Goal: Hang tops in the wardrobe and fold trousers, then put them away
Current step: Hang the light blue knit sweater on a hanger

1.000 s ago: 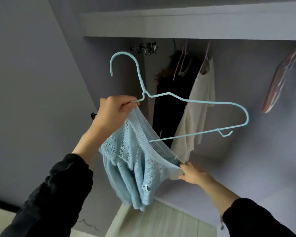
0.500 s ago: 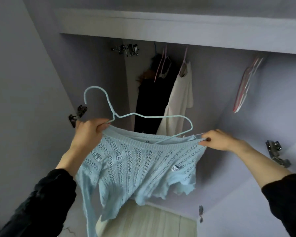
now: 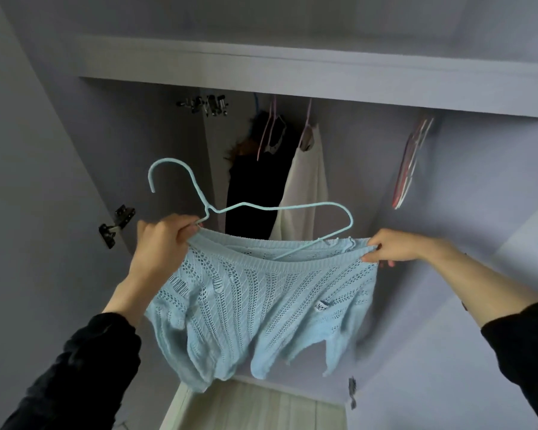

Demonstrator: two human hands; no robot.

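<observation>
Blue knit top (image 3: 261,293) is going onto a blue wire hanger (image 3: 280,209), held up in front of the open wardrobe (image 3: 292,63). Left hand (image 3: 162,240) grips hanger neck w/ fabric; right hand (image 3: 395,248) pinches the far edge. Next, prob. seat both shoulders, then hook it by the white top (image 3: 305,193).

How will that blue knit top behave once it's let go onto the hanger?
The top is probably floppy: it sags between the left hand and right hand. Its open knit looks light and apt to snag. On the thin hanger it may slide.
</observation>
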